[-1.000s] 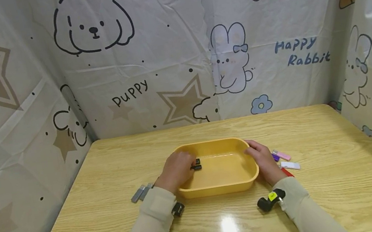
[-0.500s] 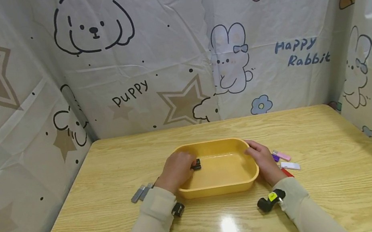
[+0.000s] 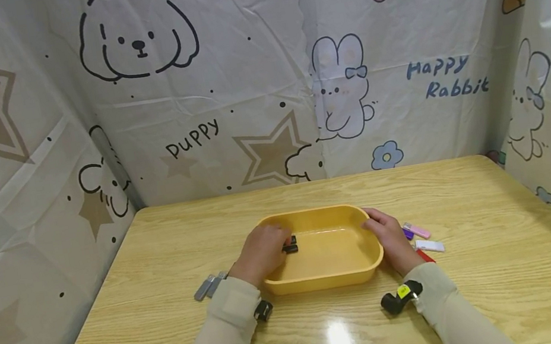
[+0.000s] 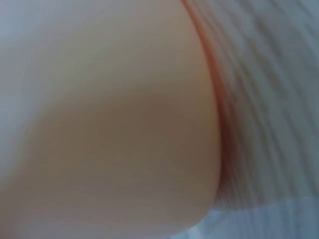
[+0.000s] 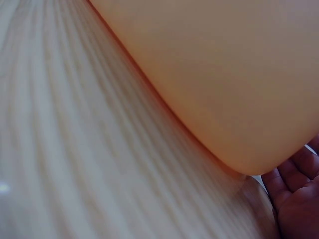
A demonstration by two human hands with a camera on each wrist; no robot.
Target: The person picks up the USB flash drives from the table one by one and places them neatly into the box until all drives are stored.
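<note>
A yellow plastic tray (image 3: 340, 255) stands on the table in the head view, and its outer wall fills much of both wrist views. My left hand (image 3: 262, 253) reaches over its left end, fingers bent down inside. The fingertips pinch one of two small black sticks that look like USB sticks (image 3: 291, 249); the hand partly hides them. At the tray's right end, my right hand (image 3: 390, 238) grips the rim with the thumb inside and the fingers outside. In the right wrist view, part of that hand (image 5: 299, 199) shows beside the tray's corner.
Grey USB sticks (image 3: 204, 288) lie left of the tray. To the right, partly behind the right hand, are a pink USB stick (image 3: 417, 230), a white one (image 3: 430, 245), a purple piece (image 3: 408, 233) and a red piece (image 3: 426, 256). A printed cloth (image 3: 252, 91) surrounds the table.
The two black sticks come closer together, then stand slightly apart again at the left hand's fingertips. My right hand and the tray stay where they were.
</note>
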